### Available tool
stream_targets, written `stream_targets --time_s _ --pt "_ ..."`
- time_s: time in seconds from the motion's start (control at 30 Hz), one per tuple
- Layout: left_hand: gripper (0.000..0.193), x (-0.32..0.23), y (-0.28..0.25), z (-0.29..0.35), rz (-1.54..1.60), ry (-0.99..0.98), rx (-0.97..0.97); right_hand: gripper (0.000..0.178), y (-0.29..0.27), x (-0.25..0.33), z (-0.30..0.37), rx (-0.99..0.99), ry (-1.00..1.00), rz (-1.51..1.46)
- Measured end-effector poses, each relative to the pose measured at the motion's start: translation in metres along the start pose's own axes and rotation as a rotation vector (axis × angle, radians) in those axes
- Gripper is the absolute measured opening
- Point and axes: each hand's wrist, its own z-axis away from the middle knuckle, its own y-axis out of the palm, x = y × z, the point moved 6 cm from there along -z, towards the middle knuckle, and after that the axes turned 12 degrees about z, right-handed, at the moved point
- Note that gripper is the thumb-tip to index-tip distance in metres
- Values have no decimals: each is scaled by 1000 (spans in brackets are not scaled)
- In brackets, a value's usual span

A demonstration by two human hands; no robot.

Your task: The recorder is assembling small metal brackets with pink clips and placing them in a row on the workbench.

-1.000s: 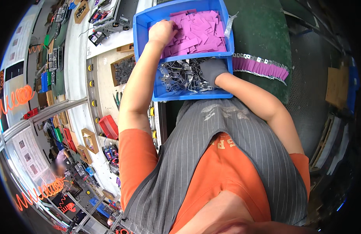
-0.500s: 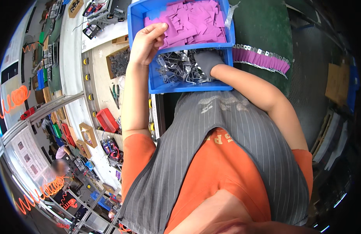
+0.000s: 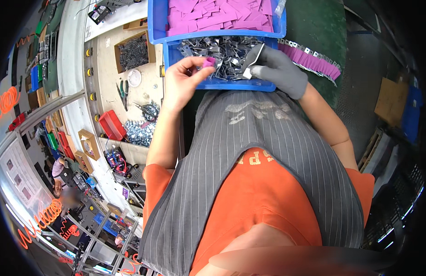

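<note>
My bare left hand (image 3: pixel 184 83) pinches a small purple strip (image 3: pixel 209 62), curled into a loop between thumb and finger. My right hand (image 3: pixel 281 70), in a grey glove, grips a bent metal clip (image 3: pixel 254 60). Both hands are over the near edge of a blue bin (image 3: pixel 240 86) filled with loose metal clips (image 3: pixel 222 51); the two held pieces are a short way apart. Just beyond stands a second blue bin (image 3: pixel 157 20), heaped with flat purple strips (image 3: pixel 217 17).
Right of the bins, a row of metal pieces with purple strips (image 3: pixel 312 60) lies on a green surface (image 3: pixel 314 27). On the left bench are a box of dark parts (image 3: pixel 134 54), pliers (image 3: pixel 123 94), scissors (image 3: pixel 148 111) and a red bin (image 3: pixel 112 125). A cardboard box (image 3: pixel 391 99) is far right.
My left hand has moved back from the purple strips and now holds one curled. My right hand has risen out of the metal clips with one in its fingers. The view has shifted.
</note>
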Motion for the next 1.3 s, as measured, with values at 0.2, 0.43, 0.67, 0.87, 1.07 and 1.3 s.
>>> stream_targets --time_s 0.2,0.43,0.67,0.87,1.07,1.3 --pt "24 -53 48 8 -642 536 128 20 -11 49 18 41 -245 875" --pt "26 -59 65 3 -745 585 202 18 -10 56 30 21 -240 1221" --pt "24 -62 85 0 -744 628 357 17 -16 51 35 89 -245 1161" --pt "19 -57 102 0 -728 623 530 24 -20 39 29 215 -56 994" --pt "18 -55 109 -3 -671 517 528 24 -59 23 56 92 -119 434" --pt "25 -41 146 5 -757 631 798 21 -54 -3 62 -22 -138 799"
